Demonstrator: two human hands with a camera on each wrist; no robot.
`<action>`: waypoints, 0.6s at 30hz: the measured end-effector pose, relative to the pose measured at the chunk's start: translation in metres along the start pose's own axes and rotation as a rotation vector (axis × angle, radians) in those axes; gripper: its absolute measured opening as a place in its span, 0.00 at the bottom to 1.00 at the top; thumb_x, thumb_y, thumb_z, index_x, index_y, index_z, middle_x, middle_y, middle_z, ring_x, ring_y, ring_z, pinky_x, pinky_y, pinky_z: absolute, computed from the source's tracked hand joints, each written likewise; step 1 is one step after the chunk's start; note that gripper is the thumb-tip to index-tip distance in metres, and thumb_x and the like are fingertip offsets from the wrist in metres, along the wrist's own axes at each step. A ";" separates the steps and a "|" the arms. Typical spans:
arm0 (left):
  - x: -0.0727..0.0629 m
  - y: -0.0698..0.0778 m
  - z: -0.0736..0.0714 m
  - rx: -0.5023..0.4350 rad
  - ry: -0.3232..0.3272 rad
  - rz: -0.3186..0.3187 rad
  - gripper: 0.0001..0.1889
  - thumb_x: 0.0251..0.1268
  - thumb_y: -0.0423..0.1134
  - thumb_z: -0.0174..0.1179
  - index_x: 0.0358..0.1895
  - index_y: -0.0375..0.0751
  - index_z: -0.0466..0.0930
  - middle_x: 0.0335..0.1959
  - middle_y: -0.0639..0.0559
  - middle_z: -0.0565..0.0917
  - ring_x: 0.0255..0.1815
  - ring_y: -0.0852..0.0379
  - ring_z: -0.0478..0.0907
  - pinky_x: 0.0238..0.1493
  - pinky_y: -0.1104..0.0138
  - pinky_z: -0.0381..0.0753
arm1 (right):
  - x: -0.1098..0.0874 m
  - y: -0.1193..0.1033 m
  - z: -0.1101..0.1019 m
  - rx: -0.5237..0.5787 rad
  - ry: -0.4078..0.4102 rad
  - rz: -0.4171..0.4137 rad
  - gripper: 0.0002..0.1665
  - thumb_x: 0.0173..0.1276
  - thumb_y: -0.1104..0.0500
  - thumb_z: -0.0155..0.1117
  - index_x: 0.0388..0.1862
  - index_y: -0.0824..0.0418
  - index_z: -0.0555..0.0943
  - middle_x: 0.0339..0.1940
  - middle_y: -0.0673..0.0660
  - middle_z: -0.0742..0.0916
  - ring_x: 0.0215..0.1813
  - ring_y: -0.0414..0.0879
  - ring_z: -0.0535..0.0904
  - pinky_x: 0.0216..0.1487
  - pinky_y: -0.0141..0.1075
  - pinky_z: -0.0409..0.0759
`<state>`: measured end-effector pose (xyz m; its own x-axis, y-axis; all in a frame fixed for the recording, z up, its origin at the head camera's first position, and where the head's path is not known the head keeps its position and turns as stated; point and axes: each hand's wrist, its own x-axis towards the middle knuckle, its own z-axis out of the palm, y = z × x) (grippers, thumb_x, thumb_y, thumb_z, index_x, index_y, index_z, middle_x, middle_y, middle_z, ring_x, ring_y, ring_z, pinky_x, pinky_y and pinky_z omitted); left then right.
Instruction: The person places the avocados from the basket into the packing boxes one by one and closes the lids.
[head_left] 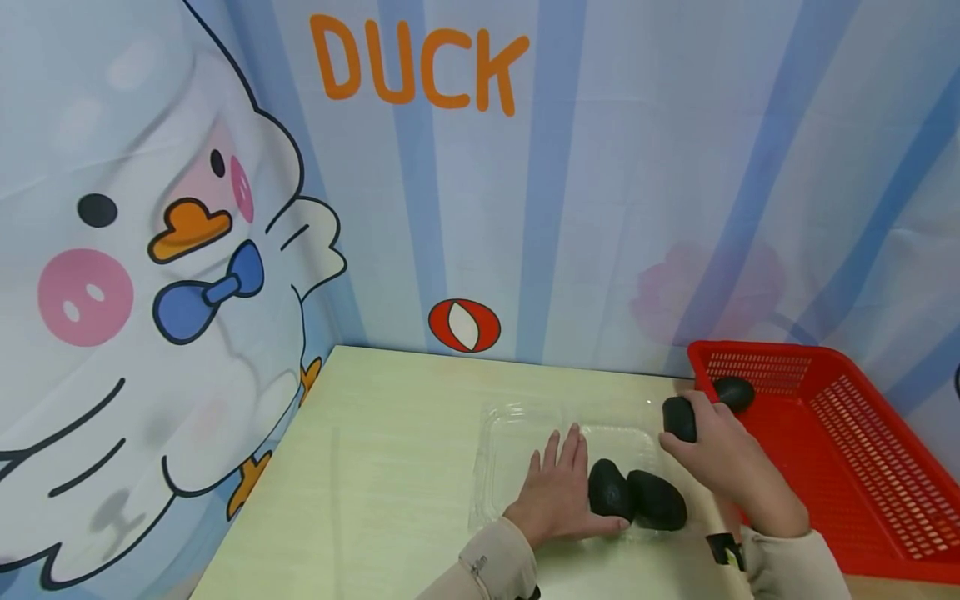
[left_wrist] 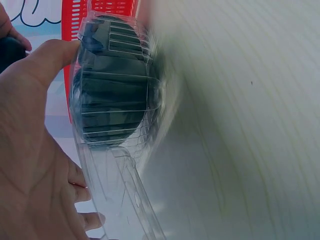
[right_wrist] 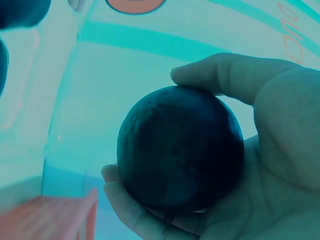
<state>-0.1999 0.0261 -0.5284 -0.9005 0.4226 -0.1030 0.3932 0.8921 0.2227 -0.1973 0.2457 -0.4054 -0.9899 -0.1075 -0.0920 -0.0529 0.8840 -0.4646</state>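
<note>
Red plastic basket (head_left: 821, 479) set at three o'clock from clear plastic container (head_left: 491, 446); container, seemingly light, could be slid or tipped if pressed unevenly. Rim touched by left hand (head_left: 558, 497), fingers straight, slightly spread. At container's two o'clock, held avocado (head_left: 679, 419) gripped by right hand (head_left: 727, 458), fingers and thumb curled round; could be dropped if loosened early. Avocado pair (head_left: 643, 497) at container's four o'clock; could be bruised if struck.

Striped blue backdrop (head_left: 487, 208) with printed duck (head_left: 165, 367); orange lettering (head_left: 427, 68); red-and-white ball print (head_left: 464, 326)
</note>
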 end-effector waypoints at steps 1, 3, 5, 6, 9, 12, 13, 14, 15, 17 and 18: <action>0.000 0.000 0.000 -0.004 0.000 0.000 0.64 0.50 0.85 0.50 0.83 0.44 0.48 0.85 0.52 0.44 0.83 0.45 0.48 0.75 0.48 0.62 | 0.002 -0.002 0.003 0.001 -0.002 -0.006 0.48 0.69 0.44 0.63 0.75 0.72 0.58 0.65 0.81 0.71 0.61 0.73 0.73 0.56 0.70 0.74; 0.000 0.000 -0.001 -0.012 0.001 -0.002 0.64 0.50 0.85 0.51 0.83 0.44 0.48 0.85 0.52 0.44 0.83 0.45 0.48 0.75 0.47 0.62 | 0.005 -0.006 0.009 0.005 -0.006 -0.013 0.48 0.69 0.45 0.64 0.75 0.72 0.58 0.65 0.80 0.71 0.61 0.73 0.72 0.57 0.71 0.73; -0.001 0.000 -0.001 -0.019 -0.001 -0.004 0.64 0.50 0.85 0.51 0.83 0.44 0.48 0.85 0.52 0.44 0.83 0.45 0.48 0.75 0.47 0.62 | 0.008 -0.008 0.014 0.001 -0.009 -0.016 0.48 0.68 0.46 0.65 0.74 0.73 0.58 0.65 0.80 0.72 0.61 0.73 0.73 0.56 0.70 0.74; -0.001 0.001 -0.001 -0.022 -0.002 -0.005 0.64 0.50 0.85 0.52 0.83 0.44 0.48 0.85 0.52 0.44 0.83 0.45 0.48 0.75 0.47 0.62 | 0.010 -0.010 0.017 -0.003 -0.010 -0.018 0.48 0.68 0.46 0.65 0.74 0.73 0.59 0.64 0.80 0.72 0.61 0.72 0.73 0.56 0.69 0.75; -0.001 0.001 -0.001 -0.023 -0.002 -0.007 0.64 0.49 0.85 0.51 0.83 0.44 0.48 0.85 0.52 0.44 0.83 0.45 0.48 0.75 0.47 0.62 | 0.015 -0.013 0.026 -0.014 -0.011 -0.031 0.46 0.68 0.48 0.66 0.73 0.73 0.60 0.64 0.80 0.74 0.60 0.71 0.75 0.56 0.68 0.76; -0.001 0.001 -0.001 -0.018 -0.002 -0.006 0.64 0.49 0.85 0.51 0.83 0.44 0.48 0.85 0.52 0.44 0.83 0.45 0.48 0.75 0.47 0.62 | 0.021 -0.017 0.035 -0.030 -0.003 -0.048 0.44 0.67 0.49 0.65 0.72 0.73 0.62 0.62 0.79 0.75 0.57 0.70 0.77 0.55 0.67 0.77; -0.001 0.001 -0.001 -0.021 -0.003 -0.007 0.64 0.49 0.85 0.51 0.83 0.44 0.48 0.85 0.52 0.43 0.83 0.45 0.48 0.75 0.47 0.62 | 0.023 -0.018 0.037 -0.036 0.003 -0.056 0.44 0.67 0.49 0.65 0.72 0.74 0.63 0.62 0.79 0.76 0.57 0.70 0.77 0.55 0.66 0.78; -0.001 0.001 -0.001 -0.026 -0.004 -0.007 0.64 0.50 0.85 0.51 0.83 0.44 0.48 0.85 0.52 0.43 0.84 0.45 0.47 0.75 0.47 0.61 | 0.024 -0.019 0.040 -0.046 0.010 -0.064 0.43 0.67 0.49 0.65 0.71 0.74 0.63 0.62 0.79 0.76 0.57 0.70 0.78 0.55 0.66 0.77; -0.001 0.000 -0.001 -0.031 -0.006 -0.007 0.64 0.50 0.85 0.51 0.83 0.44 0.48 0.85 0.52 0.43 0.84 0.45 0.47 0.75 0.46 0.61 | 0.026 -0.020 0.042 -0.053 0.012 -0.069 0.43 0.67 0.49 0.65 0.71 0.74 0.64 0.62 0.79 0.76 0.57 0.70 0.78 0.55 0.66 0.77; 0.000 0.000 0.000 -0.041 -0.008 -0.007 0.64 0.50 0.85 0.51 0.83 0.44 0.47 0.85 0.52 0.42 0.84 0.45 0.47 0.76 0.46 0.61 | 0.030 -0.021 0.047 -0.057 0.005 -0.071 0.43 0.68 0.49 0.64 0.71 0.76 0.63 0.63 0.79 0.76 0.58 0.70 0.78 0.56 0.66 0.77; 0.000 0.000 0.000 -0.046 -0.010 -0.006 0.64 0.50 0.85 0.52 0.83 0.44 0.47 0.85 0.52 0.42 0.84 0.45 0.46 0.76 0.46 0.61 | 0.033 -0.022 0.049 -0.059 -0.002 -0.069 0.44 0.69 0.48 0.64 0.71 0.76 0.63 0.64 0.80 0.76 0.59 0.71 0.77 0.57 0.66 0.76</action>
<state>-0.1996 0.0262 -0.5285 -0.9009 0.4189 -0.1137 0.3785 0.8863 0.2668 -0.2221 0.2007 -0.4411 -0.9835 -0.1698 -0.0630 -0.1286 0.8997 -0.4172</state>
